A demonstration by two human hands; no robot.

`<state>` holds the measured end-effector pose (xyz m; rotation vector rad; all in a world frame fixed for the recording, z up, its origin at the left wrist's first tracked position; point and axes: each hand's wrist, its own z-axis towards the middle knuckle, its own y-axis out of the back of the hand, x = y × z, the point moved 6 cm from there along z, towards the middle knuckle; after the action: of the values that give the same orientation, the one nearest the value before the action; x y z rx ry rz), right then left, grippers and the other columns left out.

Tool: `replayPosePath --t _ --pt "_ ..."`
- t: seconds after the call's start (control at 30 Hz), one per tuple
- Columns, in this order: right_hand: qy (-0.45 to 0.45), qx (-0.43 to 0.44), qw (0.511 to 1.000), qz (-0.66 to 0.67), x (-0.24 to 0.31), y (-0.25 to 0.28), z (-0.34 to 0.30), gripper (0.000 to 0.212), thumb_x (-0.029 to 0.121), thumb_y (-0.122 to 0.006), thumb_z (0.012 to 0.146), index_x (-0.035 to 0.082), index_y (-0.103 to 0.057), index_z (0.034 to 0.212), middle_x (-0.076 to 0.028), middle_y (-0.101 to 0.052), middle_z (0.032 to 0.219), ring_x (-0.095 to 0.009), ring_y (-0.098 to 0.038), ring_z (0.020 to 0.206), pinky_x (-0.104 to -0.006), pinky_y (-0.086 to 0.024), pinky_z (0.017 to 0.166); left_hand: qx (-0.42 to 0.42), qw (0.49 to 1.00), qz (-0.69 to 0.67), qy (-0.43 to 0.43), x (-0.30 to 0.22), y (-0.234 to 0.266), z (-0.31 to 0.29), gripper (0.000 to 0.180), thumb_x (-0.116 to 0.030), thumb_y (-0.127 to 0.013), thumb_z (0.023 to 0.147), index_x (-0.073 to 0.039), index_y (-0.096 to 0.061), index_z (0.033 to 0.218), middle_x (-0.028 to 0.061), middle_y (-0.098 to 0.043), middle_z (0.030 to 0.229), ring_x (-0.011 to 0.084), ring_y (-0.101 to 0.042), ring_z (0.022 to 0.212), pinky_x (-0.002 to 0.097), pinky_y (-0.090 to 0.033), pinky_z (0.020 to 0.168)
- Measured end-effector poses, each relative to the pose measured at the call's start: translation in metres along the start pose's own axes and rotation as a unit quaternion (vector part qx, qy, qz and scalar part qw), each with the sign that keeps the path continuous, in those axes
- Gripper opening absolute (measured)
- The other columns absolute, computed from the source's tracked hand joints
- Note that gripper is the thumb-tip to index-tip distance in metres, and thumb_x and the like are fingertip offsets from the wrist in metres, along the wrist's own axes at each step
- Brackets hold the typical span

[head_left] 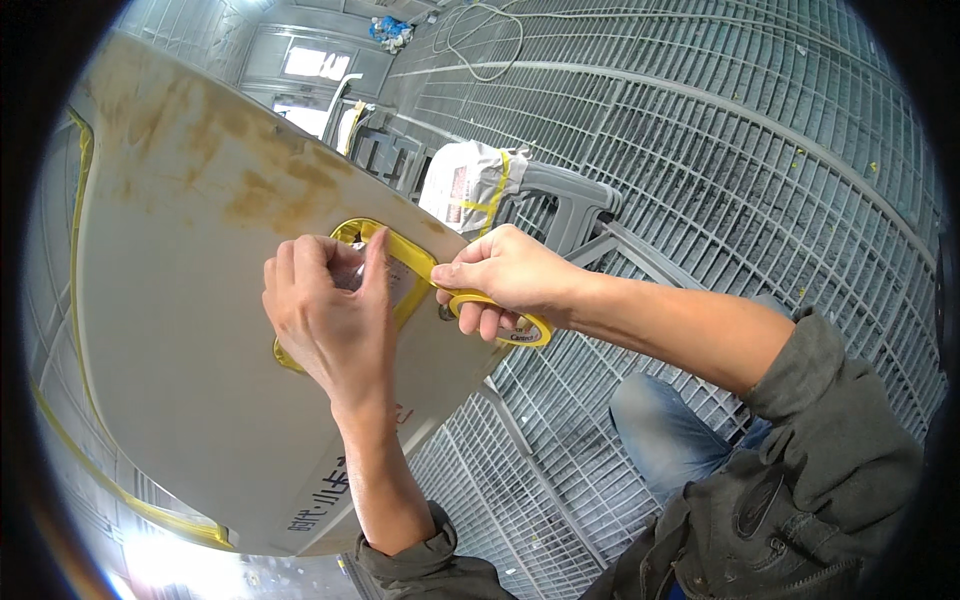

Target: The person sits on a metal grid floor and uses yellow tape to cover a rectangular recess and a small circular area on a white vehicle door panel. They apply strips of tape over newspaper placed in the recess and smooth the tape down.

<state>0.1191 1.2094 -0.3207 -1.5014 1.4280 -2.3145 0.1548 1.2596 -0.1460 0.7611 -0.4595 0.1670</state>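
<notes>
A white door-like panel (180, 320) with brownish smears along its upper edge stands in front of me. Yellow tape (405, 252) outlines an opening in it, with a pale, partly hidden covering inside. My left hand (330, 305) is at this outline, its thumb raised by the upper tape edge. Its other fingers are bent and set apart from the thumb, and their tips are partly hidden. My right hand (500, 280) is closed around a roll of yellow tape (535, 331), beside the right end of the outline. Thumb and forefinger meet near the tape strip.
Metal grating (730, 170) forms the floor. Behind the panel stands a grey frame (575, 205) with a white wrapped part (465, 180) bound in yellow tape. A hose (490, 75) lies farther back, near a blue and white bundle (391, 32). My bent knee (660, 430) is below right.
</notes>
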Motion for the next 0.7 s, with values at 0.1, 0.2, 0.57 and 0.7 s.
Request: replayPosePath --t 0.1,0.2,0.57,0.7 --pt "0.006 -0.010 1.000 -0.006 0.000 0.002 0.002 0.033 0.030 -0.063 0.106 -0.002 -0.068 0.100 -0.009 -0.070 0.068 -0.009 -0.063 0.047 -0.0199 -0.044 0.039 0.000 1.000 0.007 -0.030 -0.006 -0.006 -0.004 0.034 -0.022 -0.088 0.079 -0.008 -0.057 0.077 0.0034 -0.057 0.080 0.0250 -0.055 0.081 0.0390 -0.043 0.077" --pt "0.004 -0.007 1.000 0.015 -0.001 -0.001 0.001 0.030 0.028 -0.062 0.106 -0.001 -0.068 0.100 -0.007 -0.067 0.066 -0.007 -0.057 0.044 -0.0200 -0.042 0.039 0.002 0.999 0.016 -0.050 -0.008 -0.008 -0.010 0.034 -0.024 -0.088 0.079 -0.009 -0.057 0.077 0.0032 -0.058 0.082 0.0252 -0.055 0.084 0.0397 -0.042 0.078" --pt "0.001 -0.042 0.978 0.203 -0.020 -0.024 0.003 0.022 0.022 -0.056 0.106 0.004 -0.066 0.099 -0.004 -0.064 0.068 -0.008 -0.052 0.047 -0.0230 -0.043 0.045 0.024 0.996 0.041 -0.075 -0.015 -0.008 -0.016 0.041 -0.028 -0.091 0.075 -0.005 -0.058 0.083 0.0079 -0.057 0.088 0.0296 -0.054 0.085 0.0414 -0.044 0.080" --pt "0.017 -0.064 0.945 0.321 -0.032 -0.039 0.002 0.023 0.028 -0.054 0.106 0.008 -0.064 0.103 -0.002 -0.064 0.070 -0.008 -0.055 0.052 -0.0236 -0.045 0.050 0.021 0.996 0.038 -0.079 -0.015 -0.010 -0.016 0.040 -0.026 -0.091 0.075 -0.005 -0.058 0.084 0.0080 -0.057 0.087 0.0299 -0.054 0.085 0.0413 -0.044 0.079"
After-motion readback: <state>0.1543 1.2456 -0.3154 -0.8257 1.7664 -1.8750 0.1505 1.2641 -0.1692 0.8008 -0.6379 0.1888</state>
